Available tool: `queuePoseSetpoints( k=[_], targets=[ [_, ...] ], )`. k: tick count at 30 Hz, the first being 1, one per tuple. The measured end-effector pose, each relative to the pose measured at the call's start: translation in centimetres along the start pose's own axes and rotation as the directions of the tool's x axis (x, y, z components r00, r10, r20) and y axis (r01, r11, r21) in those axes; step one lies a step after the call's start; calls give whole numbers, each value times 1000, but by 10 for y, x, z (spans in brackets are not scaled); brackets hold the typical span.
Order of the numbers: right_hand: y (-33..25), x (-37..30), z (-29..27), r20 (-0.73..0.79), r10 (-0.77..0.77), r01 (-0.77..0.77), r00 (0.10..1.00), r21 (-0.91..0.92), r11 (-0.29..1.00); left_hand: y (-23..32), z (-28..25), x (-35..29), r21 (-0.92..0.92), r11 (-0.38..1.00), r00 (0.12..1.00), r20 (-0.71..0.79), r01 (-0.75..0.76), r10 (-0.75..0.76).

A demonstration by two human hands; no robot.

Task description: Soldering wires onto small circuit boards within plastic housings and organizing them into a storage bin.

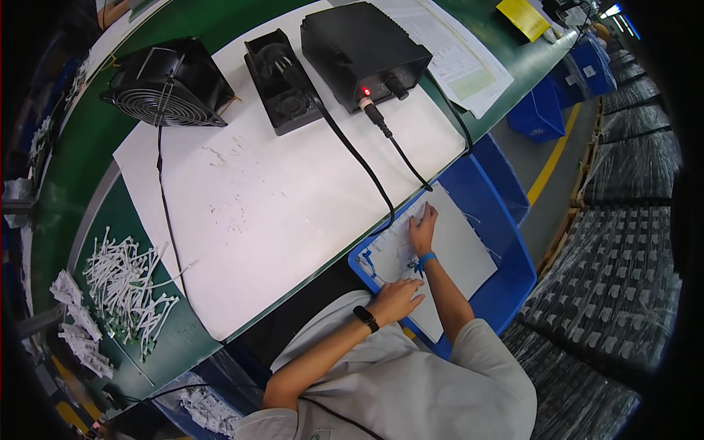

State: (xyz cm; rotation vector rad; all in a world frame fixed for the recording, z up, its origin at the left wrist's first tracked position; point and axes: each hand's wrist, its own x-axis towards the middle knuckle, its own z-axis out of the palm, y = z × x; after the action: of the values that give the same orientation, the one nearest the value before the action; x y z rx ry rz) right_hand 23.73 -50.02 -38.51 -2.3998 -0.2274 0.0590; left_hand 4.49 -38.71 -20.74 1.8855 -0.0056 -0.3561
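Note:
Both my hands are over a blue bin [522, 282] at the right of the table edge. A white sheet [462, 253] in it bears small white pieces [392, 249], some hard to make out. My right hand [422, 230], with a blue wristband [427, 257], lies over the sheet's far part beside these pieces, fingers apart. Nearer to me, my left hand [397, 299], wearing a black watch band [365, 318], reaches over the sheet with fingers stretched out. Near its fingertips is a small blue and dark item [418, 268]. I see nothing held in either hand.
On the table stand a black fan [172, 84], a black iron holder [282, 81] and a black soldering station [363, 55] with a red light; cables cross the white mat [257, 220]. White cabled parts [132, 286] pile up at left. Wrapped stacks [601, 293] stand right.

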Motion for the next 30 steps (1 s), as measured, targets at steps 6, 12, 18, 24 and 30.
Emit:
queuePoseSetpoints(
  k=[6,12,18,24,30],
  targets=[
    [0,-40,3,38,99,-95,994,-104,990,2,-2,0,18,1000,1000,-7,-10,10],
    [-2,-44,29,-56,214,-220,975,-333,917,1,-2,1,-13,999,999,-25,-48,48],
    [0,-50,24,-14,239,-231,971,-321,918,2,-3,0,-48,999,1000,-12,-10,9],
    [-2,-45,23,-2,137,-132,991,-276,952,3,-2,0,-24,998,997,-49,-58,57],
    [-1,-64,1,-55,11,-19,998,-142,990,2,-3,2,-60,997,997,-54,-52,49]
  ],
)
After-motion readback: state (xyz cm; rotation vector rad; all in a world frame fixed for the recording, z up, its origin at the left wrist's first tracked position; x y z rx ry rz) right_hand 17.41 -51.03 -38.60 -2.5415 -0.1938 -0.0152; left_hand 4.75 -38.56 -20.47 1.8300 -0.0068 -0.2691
